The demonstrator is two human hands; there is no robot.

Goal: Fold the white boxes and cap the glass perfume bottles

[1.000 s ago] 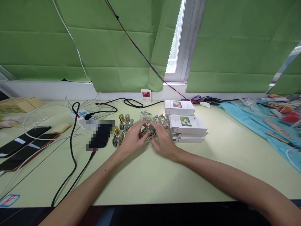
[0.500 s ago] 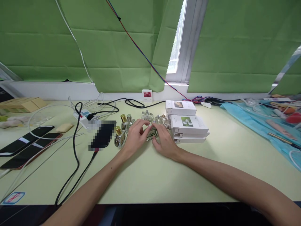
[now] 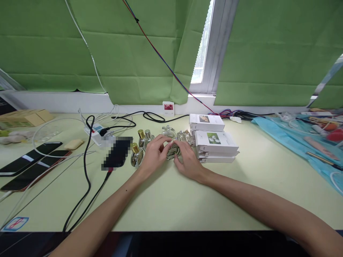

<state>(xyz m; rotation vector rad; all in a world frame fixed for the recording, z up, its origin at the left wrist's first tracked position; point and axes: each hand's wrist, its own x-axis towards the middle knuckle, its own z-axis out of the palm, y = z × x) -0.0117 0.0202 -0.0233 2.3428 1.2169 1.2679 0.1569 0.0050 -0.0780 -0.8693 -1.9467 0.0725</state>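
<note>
A clear glass perfume bottle (image 3: 173,153) stands on the table between my hands, partly covered by them. My left hand (image 3: 154,152) is closed, with thumb and forefinger pinched at the bottle's top. My right hand (image 3: 188,161) curls in from the other side, its fingertips at the same top and its thumb by the bottle's side. Any small part under the fingertips is hidden. Left of my hands is a gold-capped perfume bottle (image 3: 137,155), with two more capped ones behind it. Another glass bottle (image 3: 168,132) sits just beyond, and more glass bottles (image 3: 183,136) are to the right.
Stacked white boxes (image 3: 216,139) stand close to my right hand. A phone with a blurred screen (image 3: 118,153) and black cables (image 3: 87,167) lie to the left, beside a power strip (image 3: 94,134). Blue sheeting (image 3: 284,134) with clutter covers the far right.
Both hands stay at the top of the bottle with hardly any movement. The whole view has shifted very slightly.
</note>
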